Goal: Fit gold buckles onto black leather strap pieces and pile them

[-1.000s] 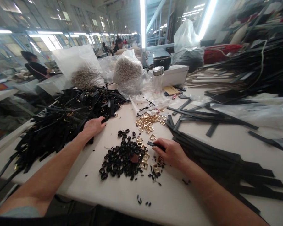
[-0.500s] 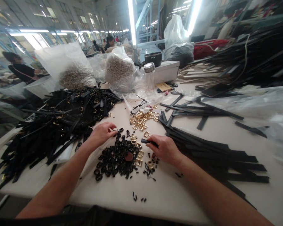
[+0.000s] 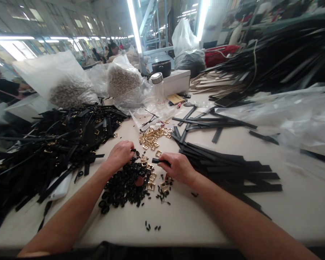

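My right hand [image 3: 180,167] is closed around a black strap [image 3: 159,161], whose flat end sticks out to the left past the fingers. At the upper edge of a heap of small black loops [image 3: 119,187], my left hand [image 3: 121,153] is closed, its fingertips pinching a small black loop [image 3: 133,150]. Several gold buckles [image 3: 151,177] lie between the two hands, beside the heap. More gold buckles [image 3: 153,137] are piled farther back. Right of my right hand spreads a stack of black straps [image 3: 233,166].
A tangled pile of black straps with gold buckles [image 3: 70,126] covers the left of the table. Behind stand clear bags of small pieces [image 3: 123,79], a glass bottle [image 3: 158,92] and a white box [image 3: 177,82]. Plastic sheeting [image 3: 295,119] lies at right.
My left hand has closed its fingers on a small black loop at the heap's top. My right hand still holds the strap. The whole view has shifted, so things appear farther left.
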A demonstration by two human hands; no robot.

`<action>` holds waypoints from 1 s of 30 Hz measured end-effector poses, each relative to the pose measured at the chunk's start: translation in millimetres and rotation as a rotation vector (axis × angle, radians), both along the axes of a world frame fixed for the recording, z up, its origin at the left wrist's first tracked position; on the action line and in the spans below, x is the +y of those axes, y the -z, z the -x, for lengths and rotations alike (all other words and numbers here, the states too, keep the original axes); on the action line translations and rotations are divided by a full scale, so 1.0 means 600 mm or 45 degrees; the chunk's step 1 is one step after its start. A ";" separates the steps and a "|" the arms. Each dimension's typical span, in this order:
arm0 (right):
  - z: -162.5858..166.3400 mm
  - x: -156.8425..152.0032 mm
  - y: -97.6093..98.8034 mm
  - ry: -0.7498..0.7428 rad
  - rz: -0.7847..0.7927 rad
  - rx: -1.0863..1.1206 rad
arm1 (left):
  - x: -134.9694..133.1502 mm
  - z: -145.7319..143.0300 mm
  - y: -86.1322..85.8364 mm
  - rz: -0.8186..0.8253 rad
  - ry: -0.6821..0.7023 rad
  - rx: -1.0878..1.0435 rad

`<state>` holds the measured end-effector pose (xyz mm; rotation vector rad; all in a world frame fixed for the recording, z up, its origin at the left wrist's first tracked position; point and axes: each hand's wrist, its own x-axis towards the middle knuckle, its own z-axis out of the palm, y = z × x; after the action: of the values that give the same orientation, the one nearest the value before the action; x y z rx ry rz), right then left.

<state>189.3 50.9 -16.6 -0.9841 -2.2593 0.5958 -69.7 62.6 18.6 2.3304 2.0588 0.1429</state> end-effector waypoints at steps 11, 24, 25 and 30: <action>0.000 -0.002 -0.001 0.162 -0.009 0.196 | -0.085 -0.102 0.017 0.308 -0.417 -1.972; 0.006 -0.008 -0.002 0.111 -0.061 0.187 | -0.083 -0.119 0.022 0.280 -0.416 -1.984; 0.006 -0.008 -0.001 0.097 -0.072 0.177 | -0.083 -0.119 0.021 0.272 -0.418 -1.990; 0.005 -0.007 0.003 0.037 -0.102 0.090 | -0.079 -0.116 0.016 0.372 -0.351 -1.912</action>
<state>186.0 46.7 -18.5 -0.9400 -2.1858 0.5156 -0.3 15.3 9.2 0.9898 1.3265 1.0753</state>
